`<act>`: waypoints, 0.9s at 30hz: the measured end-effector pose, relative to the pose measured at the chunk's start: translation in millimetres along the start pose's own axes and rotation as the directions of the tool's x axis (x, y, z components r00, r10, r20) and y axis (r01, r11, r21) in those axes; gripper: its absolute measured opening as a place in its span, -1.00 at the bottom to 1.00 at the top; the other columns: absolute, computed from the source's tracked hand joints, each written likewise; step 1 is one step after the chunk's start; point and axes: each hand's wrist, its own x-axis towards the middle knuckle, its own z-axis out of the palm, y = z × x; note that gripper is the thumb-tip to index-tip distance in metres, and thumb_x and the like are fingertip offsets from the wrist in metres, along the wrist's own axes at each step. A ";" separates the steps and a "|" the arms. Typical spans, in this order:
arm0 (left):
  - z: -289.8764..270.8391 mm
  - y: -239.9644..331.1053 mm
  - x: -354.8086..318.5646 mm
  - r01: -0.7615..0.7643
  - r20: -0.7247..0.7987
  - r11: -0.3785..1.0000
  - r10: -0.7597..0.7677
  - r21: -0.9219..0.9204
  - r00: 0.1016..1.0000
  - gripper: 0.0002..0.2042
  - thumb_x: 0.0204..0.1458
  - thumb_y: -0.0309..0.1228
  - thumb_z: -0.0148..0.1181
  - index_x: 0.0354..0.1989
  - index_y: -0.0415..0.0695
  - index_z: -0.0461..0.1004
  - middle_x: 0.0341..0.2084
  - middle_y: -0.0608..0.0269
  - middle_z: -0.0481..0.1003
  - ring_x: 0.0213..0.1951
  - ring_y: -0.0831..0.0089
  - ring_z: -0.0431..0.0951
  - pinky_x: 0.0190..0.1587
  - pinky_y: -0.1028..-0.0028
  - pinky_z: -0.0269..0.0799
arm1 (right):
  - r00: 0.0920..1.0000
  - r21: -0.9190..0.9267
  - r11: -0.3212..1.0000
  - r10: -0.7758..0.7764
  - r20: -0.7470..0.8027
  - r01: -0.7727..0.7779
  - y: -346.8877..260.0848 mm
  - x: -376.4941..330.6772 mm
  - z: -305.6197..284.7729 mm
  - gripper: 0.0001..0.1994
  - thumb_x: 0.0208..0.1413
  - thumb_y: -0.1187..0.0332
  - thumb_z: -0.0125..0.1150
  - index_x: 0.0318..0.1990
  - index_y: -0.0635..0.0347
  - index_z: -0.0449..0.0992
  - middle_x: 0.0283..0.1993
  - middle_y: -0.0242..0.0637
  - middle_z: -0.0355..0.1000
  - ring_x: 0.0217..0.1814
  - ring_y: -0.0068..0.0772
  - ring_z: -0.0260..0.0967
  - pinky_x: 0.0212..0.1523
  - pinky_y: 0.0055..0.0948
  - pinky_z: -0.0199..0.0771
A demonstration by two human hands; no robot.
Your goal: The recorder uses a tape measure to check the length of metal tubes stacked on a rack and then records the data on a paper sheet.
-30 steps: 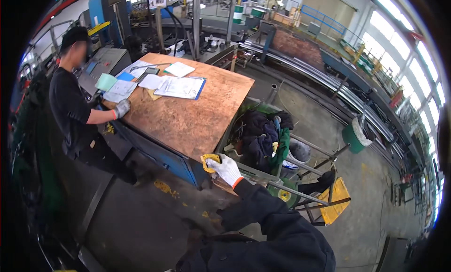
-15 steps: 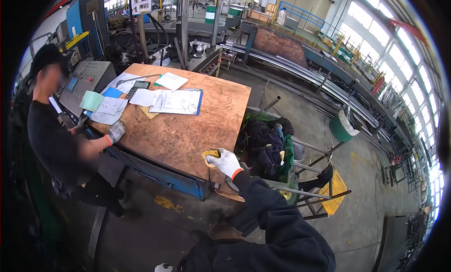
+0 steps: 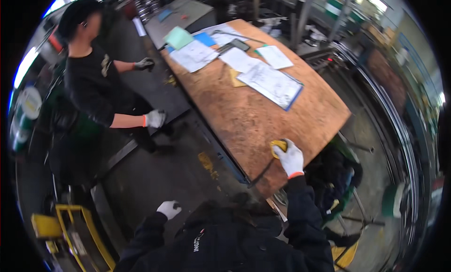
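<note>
While the yellow tape measure (image 3: 278,145) sits on the brown wooden tabletop (image 3: 263,112) under the gloved right hand (image 3: 290,158), whose fingers close over it, papers (image 3: 275,84) lie beyond the grip, and the left hand (image 3: 169,209) hangs curled, its hold unclear.

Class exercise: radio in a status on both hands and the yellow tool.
Right hand gripping yellow tape measure on wooden table. Left hand fisted, empty. Papers farther off.
</note>
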 end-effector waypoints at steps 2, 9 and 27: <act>-4.8 21.4 11.7 0.009 0.019 1.000 -0.009 -0.003 1.000 -0.58 0.11 -0.09 0.28 0.00 -0.16 0.63 -0.14 -0.08 0.65 -0.04 -0.06 0.64 0.05 0.15 0.55 | 1.000 0.082 0.996 0.027 -0.015 -0.026 9.5 4.3 2.9 -0.51 0.12 0.02 0.39 0.04 0.23 0.62 -0.10 0.00 0.64 -0.03 0.01 0.62 0.04 -0.17 0.57; -7.0 50.7 44.2 -0.016 0.143 0.999 0.020 -0.031 0.990 -0.61 0.16 -0.12 0.20 0.01 -0.12 0.63 -0.05 -0.03 0.64 0.04 -0.03 0.61 0.12 0.16 0.51 | 0.991 -0.192 0.981 -0.058 -0.124 0.033 20.7 2.6 3.2 -0.53 0.18 0.06 0.35 0.12 0.18 0.58 -0.03 -0.07 0.56 0.03 -0.02 0.54 0.04 -0.19 0.53; -113.5 -80.6 220.6 -0.106 0.269 0.994 0.093 0.035 0.959 -0.63 0.15 -0.09 0.14 -0.06 -0.09 0.65 -0.14 -0.06 0.65 -0.05 -0.12 0.61 0.06 0.10 0.53 | 0.977 -0.586 0.784 0.191 -0.091 -0.208 -54.8 21.9 28.0 -0.22 -0.20 0.08 0.62 0.22 0.20 0.49 0.02 -0.05 0.53 0.13 0.06 0.40 0.19 -0.05 0.39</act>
